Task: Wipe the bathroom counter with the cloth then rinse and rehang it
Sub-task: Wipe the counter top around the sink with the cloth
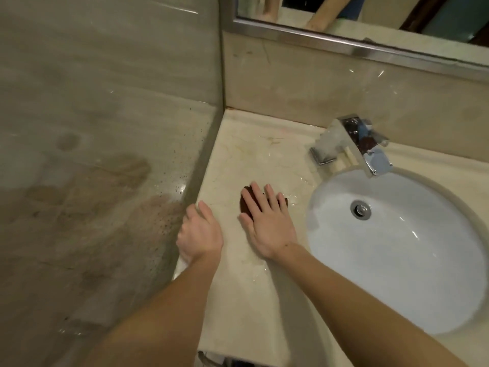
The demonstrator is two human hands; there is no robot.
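The wiping step looks to be in hand: the right hand (pixel 267 223) lies flat, fingers spread, pressing a dark brown cloth (pixel 244 201) onto the marble counter (pixel 238 287), with only the cloth's edges showing beyond the fingertips. The left hand (pixel 199 234) rests at the counter's edge beside the glass partition (pixel 105 181), loosely curled around nothing. Water glints on the stone just past the pressing palm, towards the sink basin (pixel 397 274). The next move probably calls for steady downward pressure while sweeping towards that wet patch, before rinsing under the faucet (pixel 352 144).
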